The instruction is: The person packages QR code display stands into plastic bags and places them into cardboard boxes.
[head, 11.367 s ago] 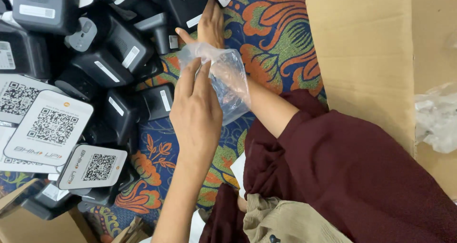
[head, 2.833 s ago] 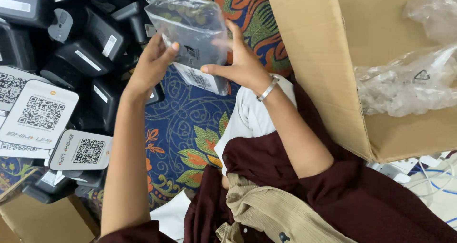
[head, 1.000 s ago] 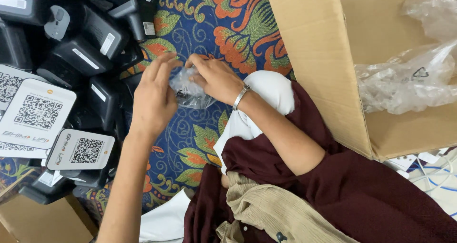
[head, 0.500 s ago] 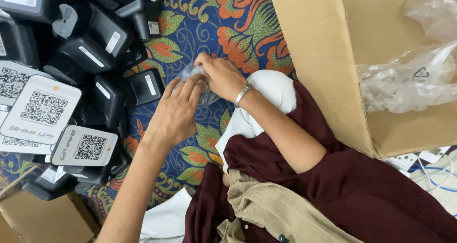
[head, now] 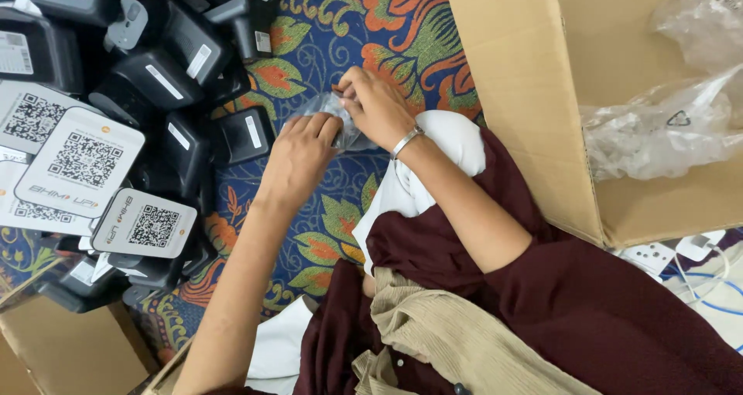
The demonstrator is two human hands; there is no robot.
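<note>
Seen from above, two bare hands meet over a blue floral-patterned cloth; the left hand lies fingers-down on a small crumpled clear plastic bag, and the right hand, with a silver bangle at the wrist, pinches the bag's upper edge between curled fingers; the bag rests on the cloth between both hands; a heap of black box-shaped devices lies just left; an open brown cardboard box stands right.
</note>
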